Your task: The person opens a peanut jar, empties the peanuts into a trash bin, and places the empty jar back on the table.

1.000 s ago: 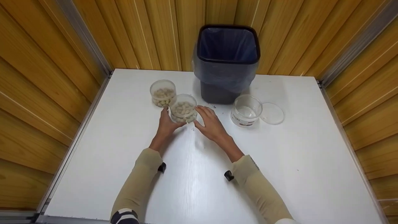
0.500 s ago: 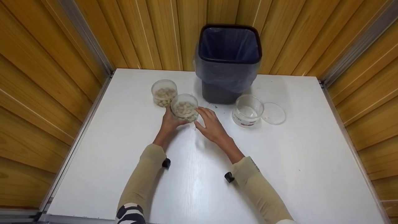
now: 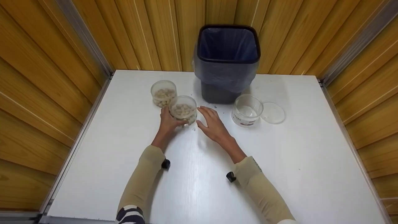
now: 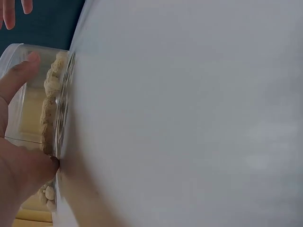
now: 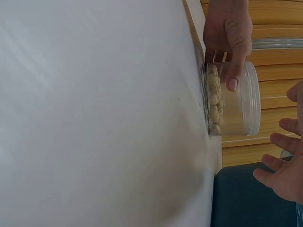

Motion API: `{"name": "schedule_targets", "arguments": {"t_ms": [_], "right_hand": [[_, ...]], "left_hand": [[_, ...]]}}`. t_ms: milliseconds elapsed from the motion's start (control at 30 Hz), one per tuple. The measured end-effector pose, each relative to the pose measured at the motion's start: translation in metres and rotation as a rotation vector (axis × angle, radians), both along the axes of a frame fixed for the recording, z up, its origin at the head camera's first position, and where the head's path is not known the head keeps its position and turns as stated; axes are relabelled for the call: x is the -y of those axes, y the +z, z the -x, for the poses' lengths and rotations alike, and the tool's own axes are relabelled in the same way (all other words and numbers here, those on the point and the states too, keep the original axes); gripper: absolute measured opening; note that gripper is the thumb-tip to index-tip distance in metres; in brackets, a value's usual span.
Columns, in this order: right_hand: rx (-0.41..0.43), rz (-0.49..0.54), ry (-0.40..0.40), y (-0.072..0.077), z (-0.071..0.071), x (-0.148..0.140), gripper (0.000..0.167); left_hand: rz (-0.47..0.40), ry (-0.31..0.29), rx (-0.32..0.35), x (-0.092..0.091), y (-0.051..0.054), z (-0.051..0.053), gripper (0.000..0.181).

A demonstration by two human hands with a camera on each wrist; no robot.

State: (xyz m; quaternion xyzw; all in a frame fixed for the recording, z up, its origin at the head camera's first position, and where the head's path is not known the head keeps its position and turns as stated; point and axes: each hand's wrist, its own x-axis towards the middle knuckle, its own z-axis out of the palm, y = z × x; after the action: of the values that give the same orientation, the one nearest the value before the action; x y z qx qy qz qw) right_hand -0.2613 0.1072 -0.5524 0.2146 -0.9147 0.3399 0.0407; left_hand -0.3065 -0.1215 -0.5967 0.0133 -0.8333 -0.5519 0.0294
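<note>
While the left hand (image 3: 168,121) grips it, the jar (image 3: 184,111) stands rim-up, axis vertical.

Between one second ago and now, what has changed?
The right hand has eased slightly rightward, away from the front peanut tub; the left hand reaches slightly further round that tub, holding it. The rear tub, bin, labelled tub and lid stayed put.

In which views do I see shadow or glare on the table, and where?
Head view: pale glare on the white table between the sleeves, faint shadow beside them; left wrist view: brownish shadow beside the left hand; right wrist view: pale glare at upper left, soft dark shadow near the jar.
</note>
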Motion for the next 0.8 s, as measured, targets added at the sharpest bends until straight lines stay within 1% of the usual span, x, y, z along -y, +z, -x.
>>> {"name": "schedule_targets", "arguments": {"t_ms": [67,133,233,300,433,533,667,700,733,800], "right_hand": [[-0.009,0.007,0.004,0.000,0.000,0.000,0.056],[-0.022,0.012,0.006,0.001,0.000,-0.001,0.055],[-0.033,0.017,0.006,0.002,0.001,-0.001,0.055],[-0.033,0.015,0.003,0.003,0.002,-0.001,0.055],[-0.038,0.015,0.003,0.004,0.003,-0.002,0.055],[-0.049,0.014,0.007,0.004,0.004,-0.003,0.054],[-0.062,0.020,0.001,0.003,0.005,-0.004,0.053],[-0.063,0.024,-0.001,0.003,0.005,-0.004,0.053],[-0.065,0.024,-0.001,0.003,0.005,-0.004,0.053],[-0.052,0.023,0.002,0.005,0.005,-0.004,0.054]], "left_hand": [[0.011,0.009,0.026,0.000,0.000,-0.001,0.113],[-0.028,-0.005,0.022,0.001,0.000,-0.001,0.114],[-0.077,-0.046,0.002,0.000,-0.003,-0.001,0.117],[-0.095,-0.068,-0.013,0.000,-0.005,-0.001,0.118],[-0.117,-0.067,-0.042,0.000,-0.007,-0.002,0.121],[-0.143,-0.071,-0.082,0.001,-0.007,-0.002,0.123],[-0.150,-0.075,-0.118,0.004,-0.005,-0.005,0.121],[-0.152,-0.076,-0.117,0.004,0.001,-0.009,0.120],[-0.155,-0.073,-0.117,0.005,0.001,-0.010,0.119],[-0.159,-0.063,-0.093,0.008,0.004,-0.013,0.118]]}}
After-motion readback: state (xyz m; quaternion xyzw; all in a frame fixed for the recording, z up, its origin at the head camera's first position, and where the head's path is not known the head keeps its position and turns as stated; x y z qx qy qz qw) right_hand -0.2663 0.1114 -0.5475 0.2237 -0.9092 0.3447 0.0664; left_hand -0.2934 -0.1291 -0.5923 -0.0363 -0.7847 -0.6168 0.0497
